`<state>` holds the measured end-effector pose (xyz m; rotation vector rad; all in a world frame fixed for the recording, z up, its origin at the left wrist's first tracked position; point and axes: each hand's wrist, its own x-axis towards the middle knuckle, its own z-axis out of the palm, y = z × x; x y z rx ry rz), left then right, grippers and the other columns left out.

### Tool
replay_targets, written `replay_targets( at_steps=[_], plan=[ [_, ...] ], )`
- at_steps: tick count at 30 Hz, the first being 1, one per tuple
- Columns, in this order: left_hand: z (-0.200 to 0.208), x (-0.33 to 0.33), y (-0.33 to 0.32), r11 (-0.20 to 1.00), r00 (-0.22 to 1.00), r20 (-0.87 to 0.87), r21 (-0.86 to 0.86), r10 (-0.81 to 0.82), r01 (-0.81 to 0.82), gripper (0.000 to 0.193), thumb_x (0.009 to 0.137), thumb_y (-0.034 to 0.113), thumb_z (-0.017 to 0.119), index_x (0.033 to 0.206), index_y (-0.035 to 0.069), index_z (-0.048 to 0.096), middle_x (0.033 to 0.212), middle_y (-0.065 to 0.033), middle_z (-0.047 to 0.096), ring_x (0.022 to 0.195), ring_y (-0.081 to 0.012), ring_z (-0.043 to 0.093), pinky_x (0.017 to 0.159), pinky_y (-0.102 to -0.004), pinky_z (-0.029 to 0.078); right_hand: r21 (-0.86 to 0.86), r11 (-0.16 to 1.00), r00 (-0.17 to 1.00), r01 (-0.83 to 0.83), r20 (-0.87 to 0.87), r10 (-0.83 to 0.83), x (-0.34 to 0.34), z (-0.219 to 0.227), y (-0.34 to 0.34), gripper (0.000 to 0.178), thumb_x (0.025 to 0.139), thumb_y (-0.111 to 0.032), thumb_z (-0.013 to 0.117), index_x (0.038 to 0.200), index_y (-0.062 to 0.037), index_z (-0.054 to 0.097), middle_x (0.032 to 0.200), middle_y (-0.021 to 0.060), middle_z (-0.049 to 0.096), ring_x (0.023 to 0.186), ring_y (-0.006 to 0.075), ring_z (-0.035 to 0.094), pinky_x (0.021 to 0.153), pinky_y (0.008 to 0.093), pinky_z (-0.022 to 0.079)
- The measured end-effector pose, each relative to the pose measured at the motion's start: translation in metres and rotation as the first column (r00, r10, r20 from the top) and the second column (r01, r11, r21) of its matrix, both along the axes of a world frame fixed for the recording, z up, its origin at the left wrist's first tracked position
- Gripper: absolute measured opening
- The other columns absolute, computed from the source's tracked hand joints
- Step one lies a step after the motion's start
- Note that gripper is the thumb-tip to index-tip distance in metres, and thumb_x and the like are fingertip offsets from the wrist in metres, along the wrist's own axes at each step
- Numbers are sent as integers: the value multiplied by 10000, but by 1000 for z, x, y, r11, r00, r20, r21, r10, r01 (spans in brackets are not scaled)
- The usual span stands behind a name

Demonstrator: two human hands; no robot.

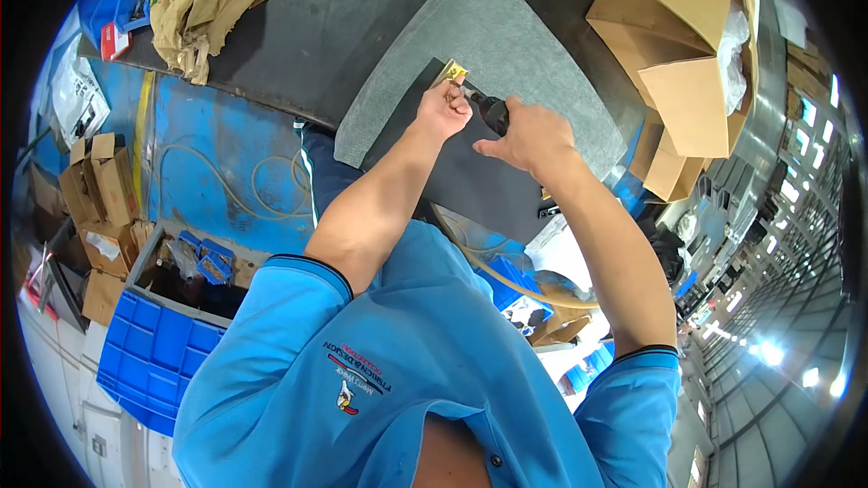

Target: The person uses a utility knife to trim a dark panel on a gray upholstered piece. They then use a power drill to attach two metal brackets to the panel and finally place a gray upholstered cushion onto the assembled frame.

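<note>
A crumpled sheet of brown packing paper (203,0) lay at the left of the dark worktable (289,45). On the grey fabric-covered curved panel (506,45), the left hand (443,108) pinched a small brass-coloured metal bracket (450,71) against the panel's black underside (461,172). Just right, the right hand (529,137) was clenched around a black power screwdriver (491,111), its tip at the bracket; the hand hid most of the tool, so it was possibly a different driver. An open cardboard box (683,45) stood farther right.
</note>
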<state>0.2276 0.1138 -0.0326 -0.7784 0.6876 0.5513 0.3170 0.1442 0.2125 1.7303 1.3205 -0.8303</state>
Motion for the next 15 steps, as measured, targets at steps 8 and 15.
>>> replay_targets(
  at_steps=[8, 15],
  plan=[
    [2, -5, 12, 994, 996, 10, -61, -91, 92, 269, 1049, 219, 415, 1102, 41, 611, 612, 52, 392, 504, -94, 315, 540, -256, 279, -90, 988, 990, -128, 47, 132, -13, -7, 33, 753, 714, -601, 782, 1191, -46, 607, 1024, 119, 719, 971, 291, 709, 834, 398, 573],
    [0, -6, 15, 981, 985, 51, -97, -166, 171, 214, 1011, 155, 434, 1086, 59, 610, 593, 70, 370, 476, -81, 308, 532, -254, 264, -80, 969, 962, -235, 121, 243, -21, -17, 34, 720, 687, -569, 795, 1153, -48, 623, 1036, 114, 719, 970, 277, 713, 827, 374, 575]
  ],
)
